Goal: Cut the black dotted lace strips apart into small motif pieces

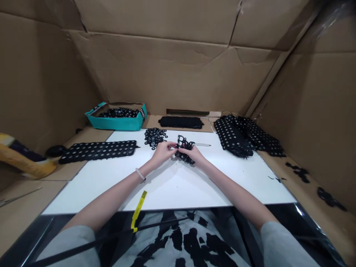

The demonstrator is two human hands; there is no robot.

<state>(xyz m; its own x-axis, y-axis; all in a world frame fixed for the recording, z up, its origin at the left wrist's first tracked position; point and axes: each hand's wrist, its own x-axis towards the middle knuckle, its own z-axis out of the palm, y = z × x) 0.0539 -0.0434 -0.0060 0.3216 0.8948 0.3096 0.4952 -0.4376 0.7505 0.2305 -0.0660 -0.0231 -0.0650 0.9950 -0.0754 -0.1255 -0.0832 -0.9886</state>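
In the middle of the white board point(178, 185), a black openwork piece point(182, 157) with round holes is held between both hands. My left hand point(162, 154) is closed, its thumb and fingertips pinching the near left edge of the piece. From the other side, my right hand point(196, 155) is closed around it. A thin grey stick-like tool point(203, 144) shows just beyond the right hand; whether that hand touches it I cannot tell. Small black rings point(154, 137) lie in a loose pile past my left hand.
Left lies a dotted black strip point(97, 151); behind it stands a teal box point(116, 123) of black rings. A dark strip point(180, 122) lies at the back, dotted black pieces point(233, 135) at right. Scissors point(20, 196) and a yellow bottle point(27, 159) are far left. Cardboard walls point(167, 74) surround everything.
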